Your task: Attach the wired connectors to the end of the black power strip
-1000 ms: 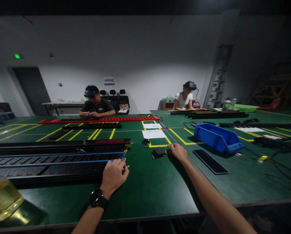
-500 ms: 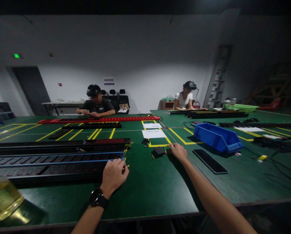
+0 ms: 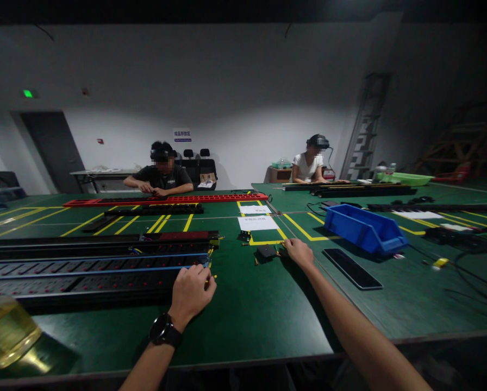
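Note:
My left hand [image 3: 192,290], with a black watch [image 3: 164,329] on the wrist, curls its fingers at the right end of a long black strip [image 3: 117,285] with red dots. Yellow wire ends [image 3: 211,259] stick out beside it; what its fingertips grip is hidden. My right hand [image 3: 299,253] is closed in a pinch by a small black box [image 3: 267,251]. Its fingertips are on yellowish wires [image 3: 280,248] at the box's right side. Blue-edged and black strips [image 3: 100,239] lie side by side beyond my left hand.
Right of my right hand lie a phone [image 3: 352,269] and a blue bin [image 3: 363,229]. A bottle of yellow liquid [image 3: 9,331] stands at the near left. Paper sheets [image 3: 256,222] and a red rail [image 3: 166,200] lie farther back. Two people sit across the table.
My two hands stay in practically the same place. Across the table, the person at the left has shifted head and arms slightly.

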